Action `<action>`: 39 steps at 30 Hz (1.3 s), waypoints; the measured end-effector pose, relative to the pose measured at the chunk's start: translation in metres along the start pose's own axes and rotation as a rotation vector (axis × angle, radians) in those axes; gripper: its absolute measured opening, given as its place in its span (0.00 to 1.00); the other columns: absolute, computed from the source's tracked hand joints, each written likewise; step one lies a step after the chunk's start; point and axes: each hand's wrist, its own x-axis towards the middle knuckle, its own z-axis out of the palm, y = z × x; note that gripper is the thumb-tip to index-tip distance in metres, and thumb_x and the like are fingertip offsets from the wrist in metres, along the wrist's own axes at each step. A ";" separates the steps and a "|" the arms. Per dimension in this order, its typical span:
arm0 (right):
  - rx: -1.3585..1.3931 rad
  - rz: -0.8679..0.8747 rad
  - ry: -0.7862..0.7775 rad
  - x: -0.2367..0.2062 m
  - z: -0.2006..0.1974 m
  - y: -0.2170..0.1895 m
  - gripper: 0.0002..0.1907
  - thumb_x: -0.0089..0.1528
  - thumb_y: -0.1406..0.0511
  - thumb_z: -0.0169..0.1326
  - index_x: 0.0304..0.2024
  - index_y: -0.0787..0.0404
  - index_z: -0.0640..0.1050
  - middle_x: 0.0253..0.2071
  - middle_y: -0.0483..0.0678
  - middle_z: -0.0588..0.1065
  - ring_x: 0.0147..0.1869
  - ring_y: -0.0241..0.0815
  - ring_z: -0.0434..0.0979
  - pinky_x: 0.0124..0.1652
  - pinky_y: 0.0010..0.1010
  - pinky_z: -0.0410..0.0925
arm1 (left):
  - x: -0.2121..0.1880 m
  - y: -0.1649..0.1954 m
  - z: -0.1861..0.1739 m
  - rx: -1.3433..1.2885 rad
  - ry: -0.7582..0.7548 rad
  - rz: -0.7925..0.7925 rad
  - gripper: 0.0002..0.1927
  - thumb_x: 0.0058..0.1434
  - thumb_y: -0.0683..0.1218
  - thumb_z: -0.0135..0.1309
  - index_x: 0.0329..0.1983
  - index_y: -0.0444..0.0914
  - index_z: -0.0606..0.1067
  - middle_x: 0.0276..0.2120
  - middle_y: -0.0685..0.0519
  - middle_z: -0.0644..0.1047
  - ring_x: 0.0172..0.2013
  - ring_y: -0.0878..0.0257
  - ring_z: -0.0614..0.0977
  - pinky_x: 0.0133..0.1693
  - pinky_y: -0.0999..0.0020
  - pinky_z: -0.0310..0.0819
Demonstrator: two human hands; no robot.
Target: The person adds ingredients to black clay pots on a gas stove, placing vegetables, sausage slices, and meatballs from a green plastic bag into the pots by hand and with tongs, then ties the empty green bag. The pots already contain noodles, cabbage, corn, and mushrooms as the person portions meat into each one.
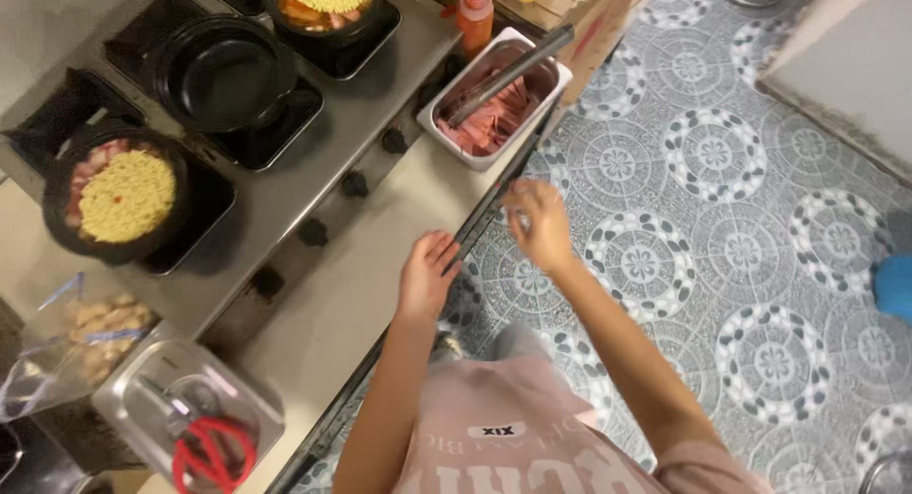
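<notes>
Counter edge (380,294) | left hand (425,277) resting flat | right hand (540,226) raised, blurred

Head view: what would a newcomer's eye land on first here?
Probably the round black pot filled with a yellow noodle block on the near left burner of the steel stove, with an empty black pot behind it. Next, the rectangular steel tray of pink sliced meat with tongs, just beyond the right hand.
</notes>
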 end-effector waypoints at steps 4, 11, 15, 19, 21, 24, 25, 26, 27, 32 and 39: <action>-0.086 -0.053 0.042 0.099 0.022 0.081 0.16 0.57 0.73 0.61 0.47 0.58 0.81 0.54 0.50 0.75 0.59 0.56 0.72 0.56 0.46 0.67 | 0.097 -0.018 0.037 0.024 0.131 -0.001 0.16 0.64 0.52 0.57 0.53 0.46 0.71 0.48 0.51 0.74 0.51 0.54 0.76 0.49 0.47 0.72; -0.274 -0.336 -0.251 0.219 0.092 0.201 0.28 0.55 0.66 0.54 0.60 0.58 0.75 0.57 0.53 0.74 0.64 0.57 0.69 0.60 0.56 0.58 | 0.187 -0.019 0.118 -0.025 0.467 0.127 0.25 0.59 0.46 0.58 0.59 0.48 0.66 0.55 0.54 0.71 0.52 0.52 0.74 0.51 0.33 0.72; -0.384 -0.251 -0.547 0.240 0.115 0.234 0.22 0.59 0.65 0.55 0.57 0.53 0.76 0.51 0.50 0.77 0.61 0.53 0.72 0.56 0.59 0.56 | 0.208 -0.014 0.140 -0.348 0.482 0.133 0.33 0.55 0.36 0.52 0.64 0.49 0.60 0.55 0.41 0.67 0.49 0.39 0.75 0.49 0.28 0.72; -0.300 -0.330 -0.661 0.248 0.126 0.240 0.22 0.56 0.58 0.61 0.52 0.55 0.76 0.48 0.51 0.78 0.53 0.53 0.76 0.54 0.56 0.62 | 0.219 -0.015 0.137 -0.518 0.515 0.246 0.35 0.52 0.32 0.48 0.63 0.48 0.59 0.52 0.41 0.70 0.48 0.40 0.79 0.47 0.32 0.79; -0.152 -0.434 -0.556 0.252 0.126 0.238 0.24 0.53 0.59 0.63 0.52 0.53 0.77 0.51 0.53 0.78 0.51 0.56 0.79 0.47 0.51 0.68 | 0.228 -0.013 0.133 -0.516 0.520 0.306 0.33 0.51 0.32 0.46 0.61 0.46 0.61 0.48 0.41 0.71 0.44 0.40 0.80 0.44 0.31 0.79; -0.106 -0.372 -0.743 0.262 0.112 0.227 0.21 0.55 0.58 0.63 0.49 0.55 0.78 0.49 0.56 0.79 0.49 0.58 0.80 0.46 0.47 0.73 | 0.222 -0.024 0.123 -0.510 0.580 0.346 0.26 0.52 0.32 0.46 0.55 0.40 0.63 0.41 0.42 0.69 0.39 0.42 0.77 0.42 0.28 0.79; 0.006 -0.425 -0.696 0.266 0.105 0.221 0.24 0.51 0.60 0.63 0.50 0.57 0.78 0.50 0.57 0.80 0.47 0.61 0.80 0.42 0.50 0.72 | 0.214 -0.029 0.117 -0.530 0.617 0.353 0.23 0.53 0.32 0.47 0.53 0.39 0.64 0.40 0.44 0.68 0.38 0.45 0.75 0.41 0.27 0.80; -0.100 -0.360 -0.848 0.268 0.096 0.213 0.26 0.54 0.58 0.63 0.53 0.56 0.77 0.45 0.58 0.80 0.45 0.61 0.80 0.42 0.51 0.71 | 0.202 -0.034 0.111 -0.552 0.656 0.356 0.20 0.55 0.33 0.49 0.51 0.38 0.64 0.38 0.45 0.66 0.37 0.48 0.73 0.41 0.25 0.80; -0.219 -0.286 -1.000 0.270 0.087 0.204 0.28 0.56 0.56 0.64 0.57 0.56 0.76 0.40 0.60 0.80 0.44 0.62 0.79 0.43 0.52 0.71 | 0.187 -0.042 0.102 -0.579 0.673 0.338 0.17 0.56 0.34 0.49 0.49 0.35 0.65 0.38 0.44 0.67 0.37 0.47 0.75 0.41 0.28 0.81; 0.109 -0.262 -1.120 0.255 0.055 0.130 0.20 0.55 0.57 0.64 0.47 0.57 0.81 0.37 0.57 0.81 0.43 0.61 0.80 0.43 0.47 0.71 | 0.083 -0.082 0.065 -0.790 0.695 0.378 0.11 0.55 0.34 0.48 0.42 0.30 0.67 0.35 0.43 0.71 0.36 0.45 0.79 0.41 0.36 0.83; 0.404 -0.394 -1.276 0.163 0.063 -0.025 0.19 0.59 0.60 0.60 0.50 0.62 0.79 0.37 0.58 0.81 0.41 0.57 0.81 0.42 0.42 0.71 | -0.073 -0.129 0.022 -0.957 0.893 0.649 0.11 0.56 0.33 0.45 0.43 0.30 0.67 0.38 0.43 0.75 0.36 0.48 0.81 0.41 0.45 0.83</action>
